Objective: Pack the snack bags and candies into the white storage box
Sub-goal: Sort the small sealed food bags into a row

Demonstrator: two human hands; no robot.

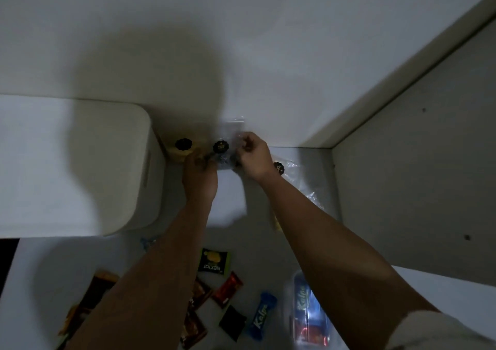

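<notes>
Dim light, view down over both forearms. Nearest me, loose candies on the white surface: a blue Kalpa bar (261, 316) at 6 o'clock, a small black packet (232, 322) touching its left, a red wrapper (227, 288) just beyond, a black-and-yellow Nextar packet (213, 261) farther up. At 5 o'clock, a clear bag of Kalpa bars (308, 314) partly under my right arm. Brown wrappers (92, 293) at 7 o'clock. At 9 o'clock, the white storage box (80, 167), lid on. Beyond, near centre, my left hand (200, 173) curls round a clear snack bag with a black sticker (221, 147); my right hand (251, 153) pinches the same bag's right edge. Another black-stickered bag (181, 148) leans against the box, a third (292, 171) lies behind my right wrist.
</notes>
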